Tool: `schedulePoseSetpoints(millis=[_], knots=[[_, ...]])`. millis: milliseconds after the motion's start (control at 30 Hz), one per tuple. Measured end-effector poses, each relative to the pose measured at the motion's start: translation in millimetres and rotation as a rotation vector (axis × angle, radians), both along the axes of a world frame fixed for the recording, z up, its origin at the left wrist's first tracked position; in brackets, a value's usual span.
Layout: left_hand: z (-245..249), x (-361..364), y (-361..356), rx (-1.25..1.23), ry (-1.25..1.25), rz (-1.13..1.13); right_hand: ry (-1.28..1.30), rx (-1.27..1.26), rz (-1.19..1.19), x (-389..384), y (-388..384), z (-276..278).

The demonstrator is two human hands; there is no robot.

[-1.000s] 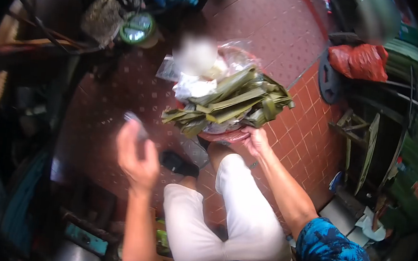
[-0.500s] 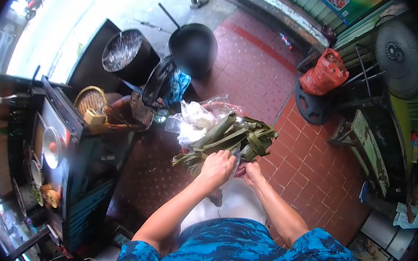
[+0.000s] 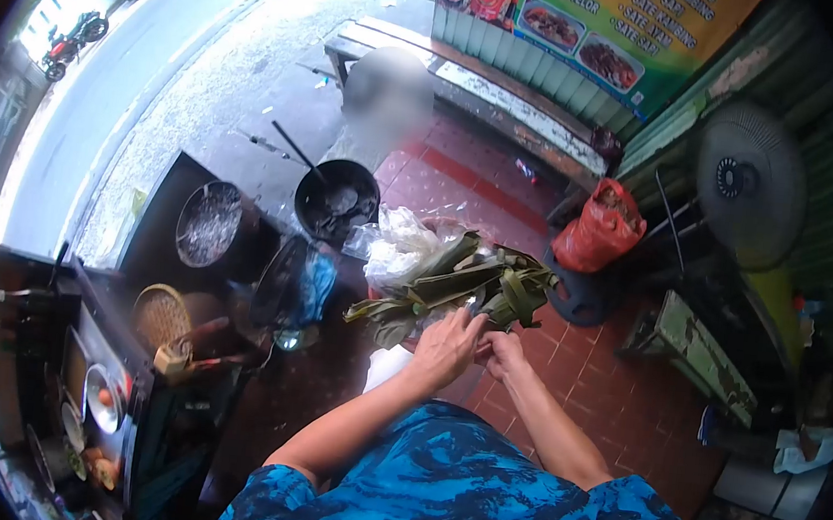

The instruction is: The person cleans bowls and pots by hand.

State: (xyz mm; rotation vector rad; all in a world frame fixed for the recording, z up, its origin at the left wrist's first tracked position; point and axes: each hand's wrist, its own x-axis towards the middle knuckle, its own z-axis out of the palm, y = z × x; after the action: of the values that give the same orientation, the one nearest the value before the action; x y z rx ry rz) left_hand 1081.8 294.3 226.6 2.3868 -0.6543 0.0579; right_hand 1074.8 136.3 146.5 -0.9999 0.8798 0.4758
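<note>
My left hand [image 3: 447,349] is closed in front of my body, its fingers curled beside a bundle of long green leaves [image 3: 449,291]. Close against it, my right hand [image 3: 504,355] is closed too, thumb and fingers pinched together. What they grip between them is small and mostly hidden by the fingers. Just beyond the hands, the leaves lie in a folded heap on top of a clear plastic bag with white contents [image 3: 405,249]. The support beneath the heap is largely covered.
At left stand a dark cart [image 3: 185,428] with bowls, a woven basket [image 3: 162,316] and a round metal drum [image 3: 209,225]. A black wok [image 3: 337,202] lies ahead. A red bag [image 3: 600,226] sits on a dark stool at right, near a fan [image 3: 750,182] and bench [image 3: 698,352].
My view has tilted up, showing more of the street and banner. My hands have drawn closer together, and the clear plastic seen between them no longer shows plainly.
</note>
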Motion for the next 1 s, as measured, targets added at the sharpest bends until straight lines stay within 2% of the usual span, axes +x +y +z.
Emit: schedulePoseSetpoints(millis=[133, 233, 333, 567, 767, 867, 933, 1000], knots=[[-9, 93, -12, -0.147, 0.035, -0.058, 0.010, -0.017, -0.081, 91, -19, 2], [6, 160, -20, -0.149, 0.102, -0.057, 0.048, 0.019, -0.010, 163, -40, 18], [19, 228, -18, -0.174, 0.058, -0.094, 0.015, -0.040, -0.039, 235, -39, 28], [13, 378, 5, -0.180, -0.007, 0.023, 0.000, -0.054, 0.100, 415, -31, 16], [-10, 510, 52, -0.046, -0.090, 0.175, 0.011, -0.030, 0.314, 588, 21, 7], [-7, 562, 79, 0.047, -0.033, 0.319, 0.008, -0.001, 0.478, 679, 62, -2], [5, 596, 106, 0.095, 0.038, 0.416, -0.007, -0.142, 0.586, 732, 101, 0], [7, 624, 125, 0.114, 0.123, 0.513, -0.011, -0.089, 0.714, 779, 139, -4]])
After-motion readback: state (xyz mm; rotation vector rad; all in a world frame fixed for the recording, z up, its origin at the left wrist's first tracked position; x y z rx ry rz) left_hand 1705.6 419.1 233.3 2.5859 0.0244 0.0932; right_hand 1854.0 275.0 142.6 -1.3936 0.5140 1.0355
